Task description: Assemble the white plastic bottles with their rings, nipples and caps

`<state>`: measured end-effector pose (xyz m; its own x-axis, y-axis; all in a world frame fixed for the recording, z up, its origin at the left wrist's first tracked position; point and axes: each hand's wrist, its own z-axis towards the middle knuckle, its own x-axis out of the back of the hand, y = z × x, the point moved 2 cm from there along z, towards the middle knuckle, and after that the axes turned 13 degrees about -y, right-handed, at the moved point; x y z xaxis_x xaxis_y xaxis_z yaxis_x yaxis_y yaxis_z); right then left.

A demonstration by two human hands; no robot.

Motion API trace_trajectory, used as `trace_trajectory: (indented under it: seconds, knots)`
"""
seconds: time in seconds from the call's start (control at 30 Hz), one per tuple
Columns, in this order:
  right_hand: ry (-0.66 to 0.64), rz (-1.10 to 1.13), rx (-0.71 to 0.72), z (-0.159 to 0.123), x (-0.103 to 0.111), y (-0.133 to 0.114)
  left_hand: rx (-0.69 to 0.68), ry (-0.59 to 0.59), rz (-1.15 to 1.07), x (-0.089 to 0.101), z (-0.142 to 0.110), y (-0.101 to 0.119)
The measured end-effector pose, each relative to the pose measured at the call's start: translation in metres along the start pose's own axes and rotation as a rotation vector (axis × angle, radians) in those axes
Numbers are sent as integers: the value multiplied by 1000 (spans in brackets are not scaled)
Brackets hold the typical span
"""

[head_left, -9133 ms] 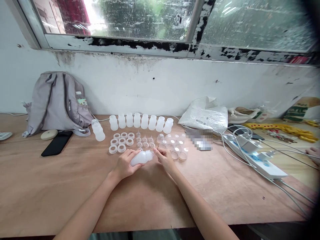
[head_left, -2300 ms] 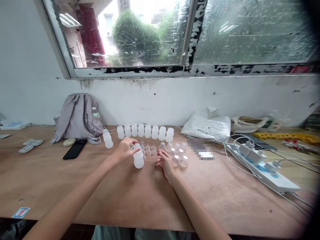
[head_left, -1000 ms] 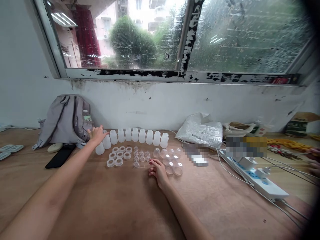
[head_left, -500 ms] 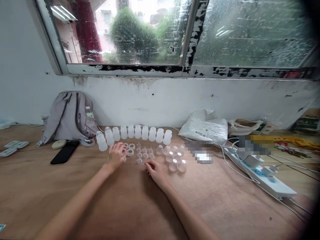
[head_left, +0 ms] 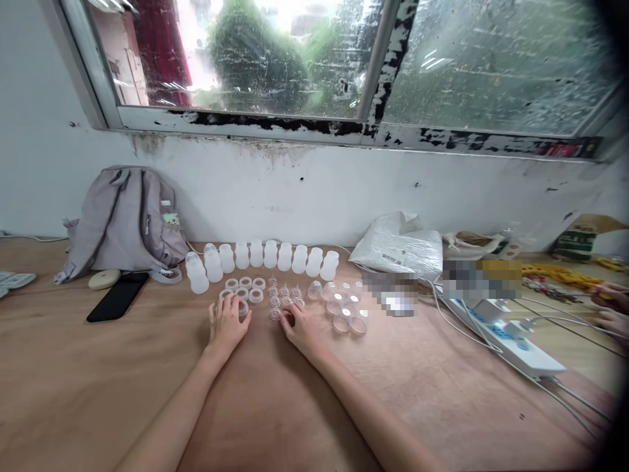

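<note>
Now both my hands are down among the small parts at the front of the worktop (head_left: 98, 393). A second ago my left hand (head_left: 227, 322) was stretched out to the far left of the row of bottles (head_left: 265, 255), setting a bottle beside the others; it has since come back empty and lies flat, fingers spread, its fingertips on a screw ring (head_left: 240, 307) at the near edge of the rings. It covers the ring rather than closing round it, so I judge nothing is gripped yet. My right hand (head_left: 299, 328) has slid a little left and forward, and its fingertips touch a clear teat (head_left: 275, 313) in the cluster of teats just right of the rings; whether it pinches that teat I cannot tell. Clear caps (head_left: 344, 311) lie just right of that hand. With the finished bottle parked in the row, I take this as the start of another round. Farther off sit a grey backpack (head_left: 122, 219), a black phone (head_left: 116, 296), and a power strip (head_left: 511, 337).
</note>
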<state>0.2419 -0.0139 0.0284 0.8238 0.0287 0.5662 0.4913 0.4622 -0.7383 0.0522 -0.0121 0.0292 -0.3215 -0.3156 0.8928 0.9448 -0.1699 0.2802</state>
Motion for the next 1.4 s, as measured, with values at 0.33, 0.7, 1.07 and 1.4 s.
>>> trace_trajectory:
  seconds: [0.33,0.7,1.07,1.4]
  knots:
    - [-189,-298,82,-3,-8,-5,-232,-13,-214,1,-5,11]
    - [-110,-104,-59,0,2,-10,-416,-68,-267,6,-19,37]
    - [-88,-100,-66,1,-2,-5,-367,-209,-194,-3,-17,37]
    - [-96,63,56,-4,3,-12,-101,-380,-954,-15,11,49]
